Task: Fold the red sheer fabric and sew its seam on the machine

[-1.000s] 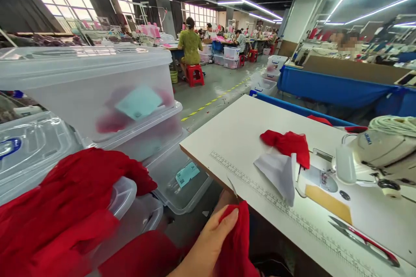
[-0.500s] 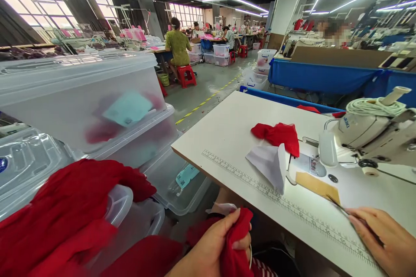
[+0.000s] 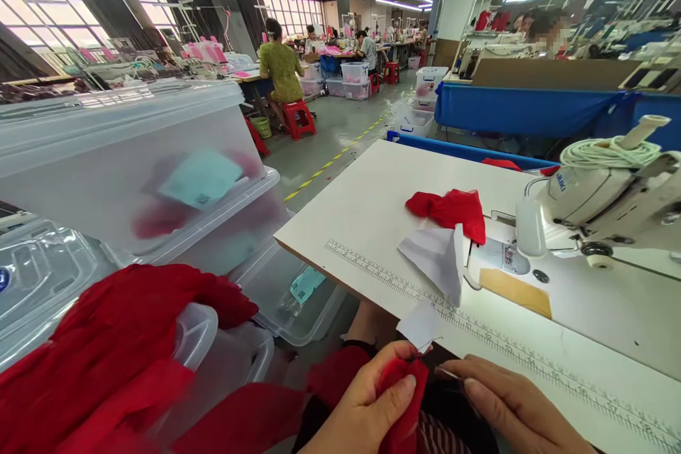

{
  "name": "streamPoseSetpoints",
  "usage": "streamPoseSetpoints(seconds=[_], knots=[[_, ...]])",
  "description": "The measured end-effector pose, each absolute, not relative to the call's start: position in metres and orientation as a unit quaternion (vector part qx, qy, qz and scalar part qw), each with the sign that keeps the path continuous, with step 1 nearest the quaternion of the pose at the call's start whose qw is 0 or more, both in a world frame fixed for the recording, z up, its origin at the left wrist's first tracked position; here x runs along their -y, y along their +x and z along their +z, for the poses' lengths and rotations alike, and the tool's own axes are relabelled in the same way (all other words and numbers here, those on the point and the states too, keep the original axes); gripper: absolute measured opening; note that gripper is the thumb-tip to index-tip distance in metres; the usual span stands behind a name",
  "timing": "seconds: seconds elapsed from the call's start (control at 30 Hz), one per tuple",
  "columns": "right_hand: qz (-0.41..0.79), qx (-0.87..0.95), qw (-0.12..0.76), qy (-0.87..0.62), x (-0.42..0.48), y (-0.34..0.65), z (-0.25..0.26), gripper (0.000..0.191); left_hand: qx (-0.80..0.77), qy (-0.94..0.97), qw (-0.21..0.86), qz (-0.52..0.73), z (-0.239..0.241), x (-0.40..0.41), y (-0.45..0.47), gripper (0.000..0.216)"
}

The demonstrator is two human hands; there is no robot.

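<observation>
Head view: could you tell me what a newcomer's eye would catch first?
Bright red fabric lies heaped over clear bins at lower left. At bottom centre, the left hand pinches a red cloth beside the right hand. A sewing machine stands on the white table at right.

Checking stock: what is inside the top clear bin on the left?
Through the frosted wall of the top bin, a pale green card and blurred red cloth show; whatever lies behind them is hidden.
</observation>
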State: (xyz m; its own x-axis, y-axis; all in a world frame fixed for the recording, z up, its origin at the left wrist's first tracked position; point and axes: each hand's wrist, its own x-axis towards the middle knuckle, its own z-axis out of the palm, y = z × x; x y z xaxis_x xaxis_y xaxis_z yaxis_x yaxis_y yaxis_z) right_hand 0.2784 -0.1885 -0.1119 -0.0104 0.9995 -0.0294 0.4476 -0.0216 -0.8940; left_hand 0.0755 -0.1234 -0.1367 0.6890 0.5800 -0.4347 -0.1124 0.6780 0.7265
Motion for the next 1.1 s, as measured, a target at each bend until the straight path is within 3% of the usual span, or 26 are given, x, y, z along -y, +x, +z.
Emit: streamPoseSetpoints(seconds=[0.4, 0.73, 0.83, 0.93, 1.1], knots=[[0.401, 0.608, 0.38, -0.57, 0.18, 0.273, -0.128, 0.031, -0.289, 0.438, 0.836, 0.162, -0.13, 0.116, 0.082, 0.057], [0.182, 0.553, 0.415, -0.699, 0.182, 0.301, -0.147, 0.03, -0.299, 0.577, 0.735, 0.192, -0.131, 0.09, 0.11, 0.05], [0.13, 0.61, 0.367, -0.691, 0.174, 0.296, -0.155, 0.025, -0.338, 0.49, 0.768, 0.237, -0.142, 0.082, 0.118, 0.054], [0.039, 0.668, 0.294, -0.683, 0.162, 0.283, -0.159, 0.035, -0.353, 0.416, 0.801, 0.248, -0.152, 0.08, 0.125, 0.059], [-0.016, 0.676, 0.251, -0.692, 0.157, 0.282, -0.157, 0.036, -0.373, 0.455, 0.764, 0.265, -0.151, 0.081, 0.118, 0.051]])
